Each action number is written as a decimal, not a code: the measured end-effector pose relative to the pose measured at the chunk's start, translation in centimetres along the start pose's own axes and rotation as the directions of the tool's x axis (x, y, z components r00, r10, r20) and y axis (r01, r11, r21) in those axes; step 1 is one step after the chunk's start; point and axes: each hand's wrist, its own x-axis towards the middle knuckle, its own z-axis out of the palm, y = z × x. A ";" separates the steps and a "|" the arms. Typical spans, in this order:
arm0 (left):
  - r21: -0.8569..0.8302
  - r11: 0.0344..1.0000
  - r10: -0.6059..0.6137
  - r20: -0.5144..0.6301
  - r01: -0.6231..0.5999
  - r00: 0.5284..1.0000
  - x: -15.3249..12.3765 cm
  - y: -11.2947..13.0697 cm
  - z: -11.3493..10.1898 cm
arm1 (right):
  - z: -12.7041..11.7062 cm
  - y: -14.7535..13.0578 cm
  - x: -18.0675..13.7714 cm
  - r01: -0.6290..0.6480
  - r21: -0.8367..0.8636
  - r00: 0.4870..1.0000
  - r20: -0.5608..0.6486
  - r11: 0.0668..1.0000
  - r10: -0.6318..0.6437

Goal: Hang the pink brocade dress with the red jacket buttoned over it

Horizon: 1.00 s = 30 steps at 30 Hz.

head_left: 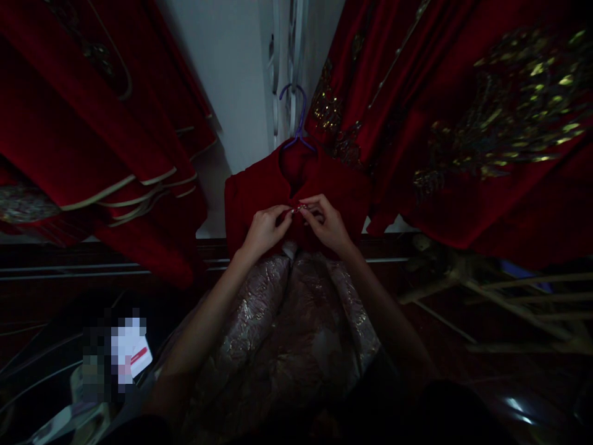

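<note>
In front of me a red garment [252, 188] hangs on a purple hanger [300, 120], its neckline facing me. My left hand [269, 227] pinches a small shiny piece at the garment's front, just under the neck slit. From the other side my right hand [324, 221] pinches the same spot with thumb and forefinger, its fingertips almost touching the left ones. The shiny piece looks like a small fastener, too small and dark to make out. Below both hands spreads a pale brocade fabric [259, 296] with a metallic sheen.
Red garments with pale edging [102, 123] hang at the left. More red garments with gold sequins [523, 111] hang at the right. A wooden rack or chair [509, 303] stands low on the right. A lit screen [141, 355] shows at the lower left.
</note>
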 end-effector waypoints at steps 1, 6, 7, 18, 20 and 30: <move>-0.005 1.000 0.002 0.011 -0.002 1.000 0.0 0.0 0.0 | 0.0 0.0 0.0 0.001 -0.002 1.000 0.003 1.000 -0.001; 0.023 0.999 0.035 0.077 -0.037 0.996 0.3 0.2 -0.1 | 0.4 -0.2 0.2 0.059 -0.084 0.998 -0.026 0.995 -0.061; 0.026 0.999 0.043 0.092 -0.046 0.995 0.4 0.2 -0.2 | 0.5 -0.3 0.2 0.070 -0.102 0.997 -0.034 0.992 -0.074; 0.077 0.995 0.053 0.121 -0.063 0.991 0.6 0.3 -0.4 | 0.3 -0.7 -0.1 0.025 -0.012 0.999 -0.028 1.000 -0.025; 0.091 0.993 0.058 0.132 -0.070 0.990 0.7 0.4 -0.4 | 0.3 -0.6 0.1 0.007 -0.005 0.999 -0.037 1.000 -0.007; 0.207 0.974 0.057 0.166 -0.092 0.984 1.3 0.7 -0.4 | 0.4 -0.2 0.7 -0.016 -0.015 0.998 -0.054 1.000 0.016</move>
